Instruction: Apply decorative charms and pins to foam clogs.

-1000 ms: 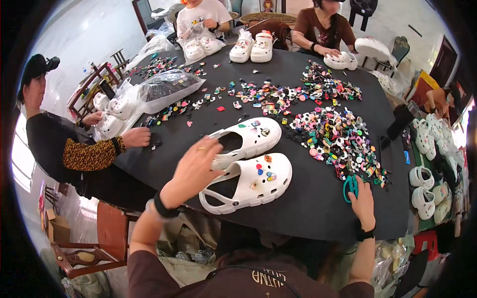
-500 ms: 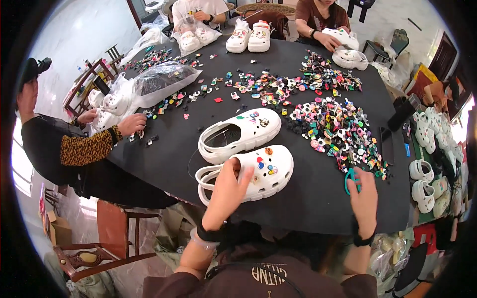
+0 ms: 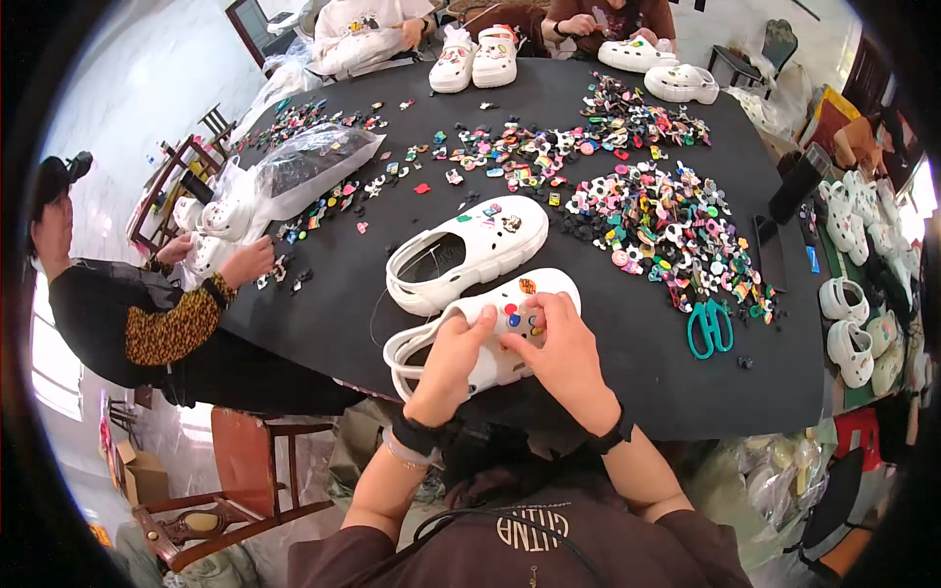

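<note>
A white clog [image 3: 498, 363] lies on the black table in front of me, toe to the right, with small colourful charms on its upper. My left hand [image 3: 449, 361] grips it around its opening, thumb on the upper. Over the toe part, my right hand [image 3: 569, 361] has thumb and fingers pinched at the charms; whether a charm is between them is hidden. Just beyond, a matching white clog [image 3: 490, 240] with several charms lies parallel. A tool with teal loop handles, seemingly scissors [image 3: 710, 329], lies to the right beside the charm pile [image 3: 676, 230].
More loose charms [image 3: 529, 152] spread across the middle of the table. A finished-looking pair of decorated clogs [image 3: 495, 61] stands at the far edge. At left a co-worker [image 3: 108, 304] handles bagged clogs [image 3: 227, 218]; two others sit opposite. Further clogs [image 3: 849, 353] lie at right.
My right hand has let go of the teal-handled tool, leaving it on the table, and moved left onto the near clog. My left hand still holds that clog. My view has shifted slightly.
</note>
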Tool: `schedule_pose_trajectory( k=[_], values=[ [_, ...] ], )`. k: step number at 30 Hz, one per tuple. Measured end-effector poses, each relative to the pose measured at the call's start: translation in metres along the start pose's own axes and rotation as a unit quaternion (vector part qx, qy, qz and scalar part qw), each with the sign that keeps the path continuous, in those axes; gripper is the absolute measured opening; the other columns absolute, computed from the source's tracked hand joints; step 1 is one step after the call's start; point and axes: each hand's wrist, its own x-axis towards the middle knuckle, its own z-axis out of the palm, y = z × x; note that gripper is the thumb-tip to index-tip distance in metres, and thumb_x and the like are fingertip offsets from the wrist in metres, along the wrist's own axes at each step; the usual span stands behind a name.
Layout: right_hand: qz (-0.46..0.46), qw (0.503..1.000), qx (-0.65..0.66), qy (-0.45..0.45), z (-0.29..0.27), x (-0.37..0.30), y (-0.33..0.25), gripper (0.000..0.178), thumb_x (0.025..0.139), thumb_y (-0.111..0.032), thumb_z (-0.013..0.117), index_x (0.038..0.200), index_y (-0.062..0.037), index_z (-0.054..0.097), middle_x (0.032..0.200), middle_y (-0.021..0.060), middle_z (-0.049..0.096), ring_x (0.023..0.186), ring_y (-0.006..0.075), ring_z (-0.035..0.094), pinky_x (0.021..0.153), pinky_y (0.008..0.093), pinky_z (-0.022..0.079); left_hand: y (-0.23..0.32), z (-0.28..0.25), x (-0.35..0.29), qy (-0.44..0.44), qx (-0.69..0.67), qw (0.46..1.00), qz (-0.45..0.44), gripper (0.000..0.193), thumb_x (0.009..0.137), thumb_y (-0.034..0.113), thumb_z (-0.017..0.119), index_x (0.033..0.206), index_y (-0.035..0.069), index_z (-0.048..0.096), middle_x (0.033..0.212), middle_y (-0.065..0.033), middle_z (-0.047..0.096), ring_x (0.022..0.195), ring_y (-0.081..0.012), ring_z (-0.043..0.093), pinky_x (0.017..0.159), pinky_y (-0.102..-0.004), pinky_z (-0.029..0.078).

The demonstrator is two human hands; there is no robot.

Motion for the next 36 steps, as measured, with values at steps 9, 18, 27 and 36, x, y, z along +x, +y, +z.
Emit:
schedule_pose_trajectory(
  k=[9, 18, 27, 36],
  values=[
    [-0.051, 0.999, -0.015, -0.002, -0.014, -0.016, 0.005, 0.043, 0.070, -0.027, 0.074, 0.098, -0.0060, 0.047, 0.088, 0.0081, 0.051, 0.073, 0.0253, 0.056, 0.059, 0.0341, 0.047, -0.026, 0.024, -0.041, 0.027, -0.072, 0.997, 0.031, 0.036, 0.093, 0.026, 0.051, 0.113, -0.004, 0.051, 0.107, -0.0090, 0.059, 0.098, -0.0136, 0.054, 0.086, -0.0286, 0.041],
    [-0.128, 0.992, -0.019, 0.014, -0.016, -0.041, 0.020, 0.043, 0.070, -0.022, 0.074, 0.102, -0.0085, 0.049, 0.086, 0.0083, 0.052, 0.072, 0.0268, 0.056, 0.060, 0.0337, 0.046, -0.049, 0.028, -0.056, 0.006, -0.052, 0.995, 0.081, 0.034, 0.094, 0.025, 0.051, 0.113, -0.003, 0.054, 0.103, -0.0063, 0.060, 0.094, -0.0123, 0.054, 0.084, -0.0287, 0.041],
    [0.059, 0.917, 0.393, 0.036, -0.013, -0.047, 0.029, 0.017, 0.086, -0.006, 0.058, 0.099, -0.0068, 0.048, 0.089, 0.0028, 0.052, 0.074, 0.0119, 0.053, 0.067, 0.0262, 0.045, -0.040, 0.024, -0.048, 0.002, -0.047, 0.998, 0.052, 0.044, 0.094, 0.025, 0.051, 0.123, -0.007, 0.044, 0.120, -0.0113, 0.052, 0.107, -0.0152, 0.051, 0.091, -0.0298, 0.040],
    [0.203, 0.815, 0.543, -0.002, -0.017, -0.058, 0.035, 0.010, 0.093, -0.015, 0.048, 0.095, -0.0057, 0.045, 0.078, 0.0024, 0.051, 0.064, 0.0104, 0.051, 0.059, 0.0237, 0.042, -0.024, 0.010, -0.026, -0.019, -0.044, 0.997, 0.068, 0.050, 0.094, 0.035, 0.048, 0.120, -0.007, 0.045, 0.114, -0.0104, 0.056, 0.102, -0.0147, 0.053, 0.089, -0.0294, 0.042]
  ],
)
